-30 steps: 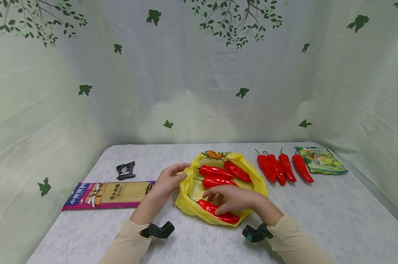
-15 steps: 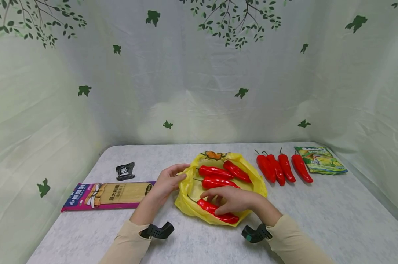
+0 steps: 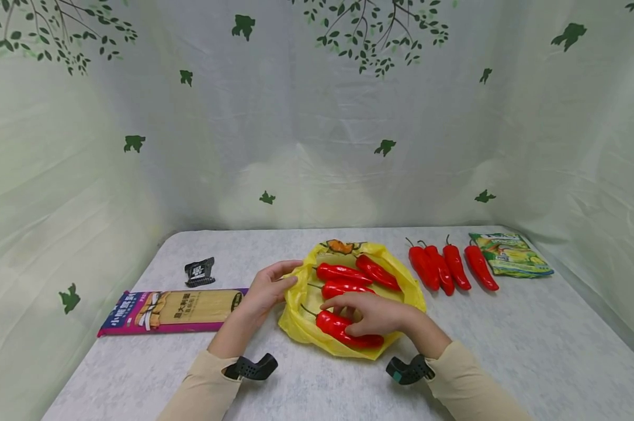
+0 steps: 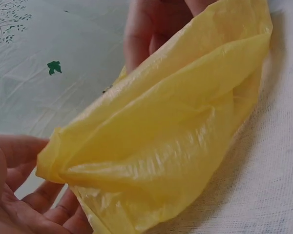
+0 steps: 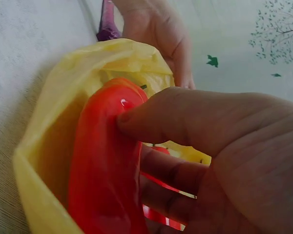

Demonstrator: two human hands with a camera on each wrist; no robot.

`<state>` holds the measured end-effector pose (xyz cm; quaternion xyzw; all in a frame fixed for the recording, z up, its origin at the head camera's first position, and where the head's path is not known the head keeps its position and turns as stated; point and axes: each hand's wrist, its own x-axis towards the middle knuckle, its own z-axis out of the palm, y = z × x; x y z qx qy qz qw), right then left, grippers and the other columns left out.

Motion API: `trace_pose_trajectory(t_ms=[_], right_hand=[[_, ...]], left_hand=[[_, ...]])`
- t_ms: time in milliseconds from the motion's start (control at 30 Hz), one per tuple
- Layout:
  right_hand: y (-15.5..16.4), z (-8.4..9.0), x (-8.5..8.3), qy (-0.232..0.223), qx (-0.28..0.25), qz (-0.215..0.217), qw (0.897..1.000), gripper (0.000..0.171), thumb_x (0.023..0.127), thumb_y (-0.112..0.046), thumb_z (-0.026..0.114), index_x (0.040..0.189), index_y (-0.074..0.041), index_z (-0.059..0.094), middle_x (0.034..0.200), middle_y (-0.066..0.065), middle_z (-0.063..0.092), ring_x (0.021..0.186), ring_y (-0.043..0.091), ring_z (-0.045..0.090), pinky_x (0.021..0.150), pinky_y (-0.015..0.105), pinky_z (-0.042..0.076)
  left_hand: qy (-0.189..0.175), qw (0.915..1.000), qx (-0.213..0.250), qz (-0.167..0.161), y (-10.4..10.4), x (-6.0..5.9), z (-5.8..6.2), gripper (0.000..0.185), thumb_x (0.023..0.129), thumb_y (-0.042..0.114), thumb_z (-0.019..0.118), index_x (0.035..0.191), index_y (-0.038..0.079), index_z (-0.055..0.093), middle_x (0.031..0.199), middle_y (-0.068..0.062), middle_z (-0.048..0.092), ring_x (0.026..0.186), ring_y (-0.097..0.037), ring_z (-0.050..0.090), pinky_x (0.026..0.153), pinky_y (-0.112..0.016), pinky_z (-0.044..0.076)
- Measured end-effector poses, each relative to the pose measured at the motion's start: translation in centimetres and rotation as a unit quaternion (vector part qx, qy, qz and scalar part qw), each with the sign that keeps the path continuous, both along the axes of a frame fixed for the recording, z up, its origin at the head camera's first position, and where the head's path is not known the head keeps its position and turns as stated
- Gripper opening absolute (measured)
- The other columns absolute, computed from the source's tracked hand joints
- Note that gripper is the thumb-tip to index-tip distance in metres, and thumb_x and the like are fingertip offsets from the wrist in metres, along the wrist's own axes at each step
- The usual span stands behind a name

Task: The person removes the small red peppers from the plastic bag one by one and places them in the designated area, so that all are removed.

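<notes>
A yellow plastic bag (image 3: 302, 328) lies spread open in the middle of the table, with several red chili peppers inside. At its left rim my left hand (image 3: 268, 290) pinches the plastic; in the left wrist view the bag's edge runs between thumb and fingers (image 4: 44, 202). My right hand (image 3: 369, 314) reaches into the bag and grips the nearest red chili pepper (image 3: 332, 325). The right wrist view shows the thumb on top of this pepper (image 5: 107, 161) and the fingers along its side. Behind the hand lie more chili peppers (image 3: 343, 273), one partly covered by it.
Several red chili peppers (image 3: 456, 268) lie in a row right of the bag, beside a green packet (image 3: 511, 255). On the left are a purple pack of noodles (image 3: 175, 311) and a small black wrapped packet (image 3: 199, 272). A patterned curtain (image 3: 317, 146) hangs behind the table.
My right hand has closed on the nearest chili pepper and raised it slightly, away from the bag's near rim. The left hand has stayed at the rim.
</notes>
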<state>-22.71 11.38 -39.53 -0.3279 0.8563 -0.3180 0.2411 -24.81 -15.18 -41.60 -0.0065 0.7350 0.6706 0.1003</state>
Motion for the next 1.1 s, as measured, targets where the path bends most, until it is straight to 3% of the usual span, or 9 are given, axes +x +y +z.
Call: trace_pose_trajectory(t_ms=[333,533,767,933,1100], right_hand=[[0.9,1.0,-0.2,0.048,-0.062,-0.030,0.996,0.065,0.088,-0.010,0.070,0.142,-0.040,0.050,0.130,-0.006,0.056,0.116,0.018,0.050,0.090,0.036,0.055],[1.5,0.9,-0.4,0.023,-0.113,-0.071,0.991,0.064,0.086,-0.010,0.067,0.139,-0.039,0.048,0.136,-0.001,0.053,0.122,0.023,0.049,0.092,0.040,0.055],[3.2,1.1,-0.3,-0.007,-0.173,-0.105,0.979,0.062,0.087,-0.011,0.069,0.140,-0.031,0.044,0.138,0.007,0.053,0.121,0.029,0.052,0.088,0.039,0.059],[4.8,1.9,0.4,0.000,-0.200,-0.139,0.970,0.065,0.086,-0.012,0.072,0.141,-0.031,0.043,0.138,0.009,0.053,0.122,0.032,0.052,0.086,0.038,0.059],[6.4,2.1,0.7,0.007,-0.226,-0.189,0.956,0.066,0.085,-0.013,0.074,0.142,-0.027,0.043,0.138,0.014,0.051,0.116,0.034,0.053,0.084,0.039,0.059]], left_hand=[[0.011,0.9989,0.045,0.000,-0.1,0.0,-0.6,0.039,0.099,0.015,0.060,0.138,0.017,0.058,0.148,-0.004,0.051,0.125,-0.020,0.057,0.095,-0.028,0.055],[0.010,0.9983,0.058,0.001,-0.1,0.1,-0.8,0.040,0.099,0.019,0.061,0.138,0.018,0.057,0.147,0.000,0.052,0.129,-0.019,0.054,0.099,-0.028,0.053],[0.016,0.9976,0.067,0.001,-0.2,0.1,-1.0,0.041,0.099,0.016,0.060,0.140,0.016,0.056,0.147,-0.003,0.052,0.125,-0.017,0.057,0.099,-0.027,0.053],[0.042,0.9953,0.088,-0.004,-0.2,0.2,-1.3,0.041,0.099,0.013,0.059,0.141,0.012,0.054,0.146,-0.008,0.053,0.113,-0.013,0.061,0.091,-0.023,0.056],[0.063,0.9923,0.107,0.001,0.1,0.4,-1.6,0.040,0.099,0.013,0.060,0.139,0.011,0.056,0.144,-0.007,0.054,0.113,-0.012,0.063,0.092,-0.023,0.056]])
